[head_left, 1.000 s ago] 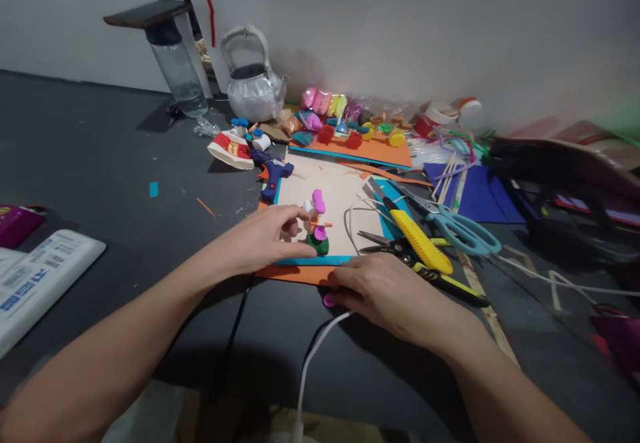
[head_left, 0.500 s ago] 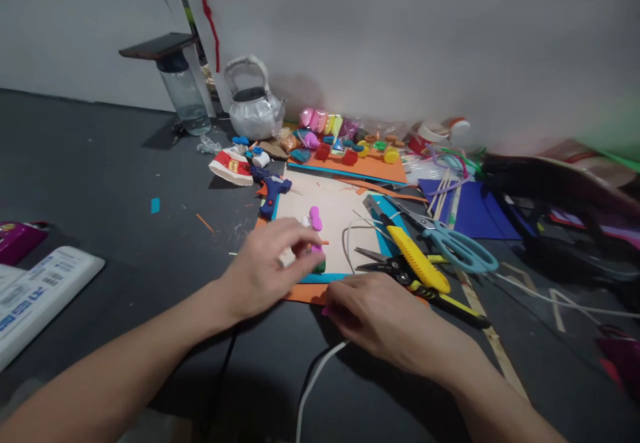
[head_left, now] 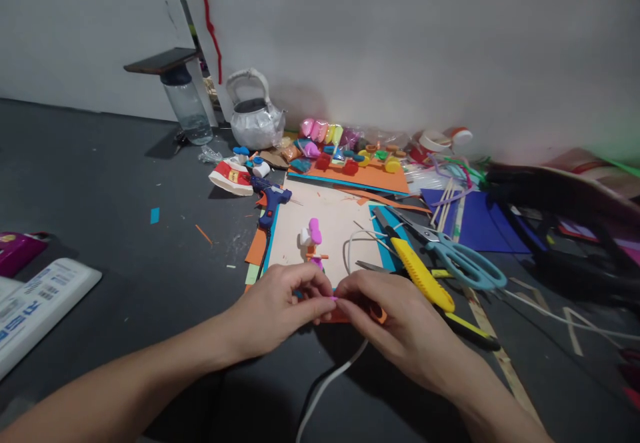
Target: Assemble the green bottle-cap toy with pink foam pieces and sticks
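My left hand (head_left: 295, 303) and my right hand (head_left: 395, 309) meet at the near edge of the stacked paper sheets. Between their fingertips they pinch a small piece of pink clay (head_left: 334, 299), mostly covered by the fingers. Just beyond them, on the cream sheet (head_left: 340, 216), stands a small figure (head_left: 315, 231) with pink and white lumps and an orange stick through it; its lower part is hidden behind my left hand. To the right lie a yellow cutter knife (head_left: 423, 275) and light-blue scissors (head_left: 465, 259), with dark-bladed pliers or snips partly under the knife.
A blue glue gun (head_left: 271, 204) rests on the sheets' left edge. Behind are a kettle (head_left: 256, 123), a water bottle (head_left: 189, 113) and colourful clay pieces (head_left: 350, 166) on orange board. A white cable (head_left: 330, 379) runs below my hands. At left lies a white power strip (head_left: 45, 309).
My left hand has moved down and right from beside the figure to meet my right hand. Both now pinch the pink clay together. The figure shows more fully, and the view has tilted slightly upward.
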A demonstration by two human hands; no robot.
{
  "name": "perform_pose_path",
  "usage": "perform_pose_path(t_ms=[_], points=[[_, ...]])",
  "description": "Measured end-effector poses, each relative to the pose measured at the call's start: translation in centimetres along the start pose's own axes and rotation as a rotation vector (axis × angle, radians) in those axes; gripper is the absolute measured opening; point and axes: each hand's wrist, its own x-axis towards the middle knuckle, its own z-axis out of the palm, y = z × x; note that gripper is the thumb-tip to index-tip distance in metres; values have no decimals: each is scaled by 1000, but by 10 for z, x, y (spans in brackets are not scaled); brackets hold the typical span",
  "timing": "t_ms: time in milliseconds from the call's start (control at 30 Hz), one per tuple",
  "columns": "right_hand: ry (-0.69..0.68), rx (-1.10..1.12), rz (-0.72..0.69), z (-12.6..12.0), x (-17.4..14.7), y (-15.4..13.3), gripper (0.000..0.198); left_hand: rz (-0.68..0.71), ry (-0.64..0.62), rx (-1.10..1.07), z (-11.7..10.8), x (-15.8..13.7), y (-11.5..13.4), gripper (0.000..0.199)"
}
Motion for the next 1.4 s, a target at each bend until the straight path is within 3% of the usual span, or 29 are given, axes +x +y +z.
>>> perform_pose_path(t_ms=[100, 200, 400, 600, 700, 900, 1000, 1200, 1400], points=[[-40, 145, 99, -2, 2, -1, 20, 77, 52, 70, 1, -1, 1, 13], [-43, 205, 96, -4, 3, -1, 20, 115, 67, 109, 2, -2, 1, 12], [31, 28, -57, -7, 1, 1, 20, -59, 14, -127, 5, 0, -3, 21], [67, -88, -146, -3, -2, 1, 21, -64, 5, -149, 7, 0, -5, 16], [38, -46, -116, -2, -2, 2, 26, -55, -1, -169, 10, 0, -5, 14], [54, 112, 75, 1, 2, 2, 34, -87, -48, -281, 9, 2, -3, 20], [14, 68, 31, 4, 3, 1, 43, -149, -153, -351, 5, 2, -6, 22], [-101, 104, -129, 1, 1, -1, 55, -304, -534, -576, 2, 2, -16, 32], [-121, 138, -96, -4, 3, -2, 52, -220, -485, -570, 4, 3, -18, 30]])
